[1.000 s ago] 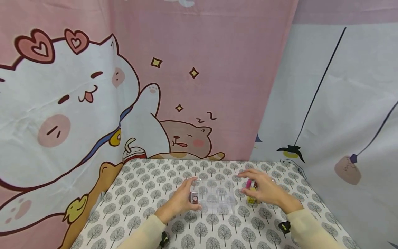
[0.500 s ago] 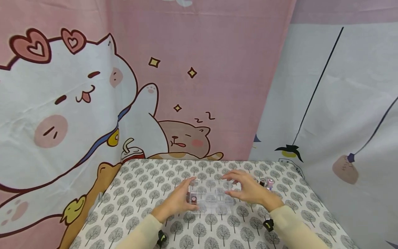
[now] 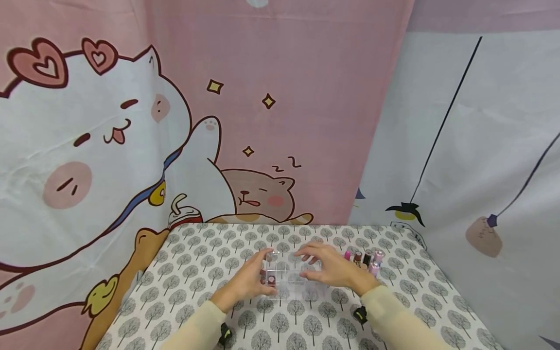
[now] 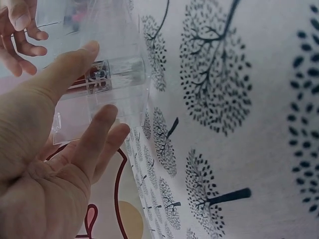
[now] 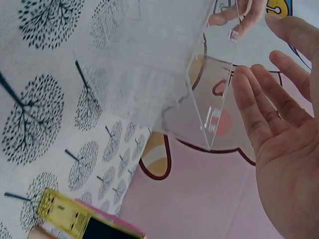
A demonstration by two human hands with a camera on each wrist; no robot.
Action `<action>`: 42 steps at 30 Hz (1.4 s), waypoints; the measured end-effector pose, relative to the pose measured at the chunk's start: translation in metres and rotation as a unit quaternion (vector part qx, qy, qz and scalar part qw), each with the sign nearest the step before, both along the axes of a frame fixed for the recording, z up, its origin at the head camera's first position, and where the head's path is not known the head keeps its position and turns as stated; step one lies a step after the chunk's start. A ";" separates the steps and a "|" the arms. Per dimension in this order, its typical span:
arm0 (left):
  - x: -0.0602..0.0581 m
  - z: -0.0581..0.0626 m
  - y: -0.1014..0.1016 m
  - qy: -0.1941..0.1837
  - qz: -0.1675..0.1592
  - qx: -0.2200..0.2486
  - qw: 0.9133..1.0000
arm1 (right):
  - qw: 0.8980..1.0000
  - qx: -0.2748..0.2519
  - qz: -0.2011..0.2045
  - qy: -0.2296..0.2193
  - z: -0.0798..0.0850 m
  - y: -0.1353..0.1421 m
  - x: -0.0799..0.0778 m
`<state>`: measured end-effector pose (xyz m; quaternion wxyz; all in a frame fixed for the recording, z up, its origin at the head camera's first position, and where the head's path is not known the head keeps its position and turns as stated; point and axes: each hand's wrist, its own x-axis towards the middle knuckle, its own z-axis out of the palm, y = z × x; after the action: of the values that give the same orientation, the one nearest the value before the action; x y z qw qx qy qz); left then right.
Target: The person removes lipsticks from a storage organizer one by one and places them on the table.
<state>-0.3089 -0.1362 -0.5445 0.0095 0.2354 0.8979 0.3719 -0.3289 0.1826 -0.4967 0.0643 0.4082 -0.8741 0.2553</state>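
A clear divided organizer box (image 3: 290, 279) lies on the cloth, its walls see-through. In its front left compartment stands a dark red lipstick tube (image 3: 271, 280), seen sideways in the left wrist view as a clear-ended tube (image 4: 107, 74). My left hand (image 3: 247, 277) holds the box's left end, thumb at the front and fingers at the back. Over the right half of the box hovers my right hand (image 3: 330, 266), fingers spread and nothing between them. In the right wrist view, my right hand (image 5: 284, 119) appears apart from the box's clear wall (image 5: 217, 109).
Right of the box stand several lipstick tubes: a magenta one (image 3: 347, 255), a black one (image 3: 366, 257) and pink ones (image 3: 374, 269). A yellow and black item (image 5: 75, 214) lies low in the right wrist view. Printed cloth (image 3: 210, 272) covers the table; a patterned curtain (image 3: 323, 121) hangs behind.
My right hand has moved left from the lipstick tubes to above the box, bringing those tubes into sight. The left hand has stayed at the box's left end.
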 end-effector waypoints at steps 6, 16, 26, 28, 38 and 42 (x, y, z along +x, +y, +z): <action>-0.001 -0.001 0.000 0.000 -0.004 0.006 1.000 | 0.999 -0.012 0.027 -0.039 -0.004 -0.013 -0.003; -0.001 -0.003 0.000 -0.004 -0.006 0.007 1.000 | 0.995 -0.004 0.048 -0.087 -0.010 -0.041 -0.005; -0.002 -0.007 0.000 0.004 -0.009 0.002 1.000 | 0.992 0.024 0.051 -0.112 -0.022 -0.061 -0.006; -0.002 -0.007 -0.001 0.005 -0.009 0.005 1.000 | 0.992 0.022 0.056 -0.115 -0.023 -0.064 -0.007; -0.004 -0.006 -0.003 0.014 -0.015 0.003 1.000 | 0.992 0.017 0.054 -0.116 -0.030 -0.072 -0.012; -0.005 -0.007 -0.002 0.015 -0.015 0.002 1.000 | 0.992 0.011 0.055 -0.114 -0.032 -0.073 -0.013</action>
<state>-0.3136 -0.1383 -0.5518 0.0011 0.2547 0.8936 0.3696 -0.3417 0.1097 -0.5287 -0.0545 0.4243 -0.8549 0.2936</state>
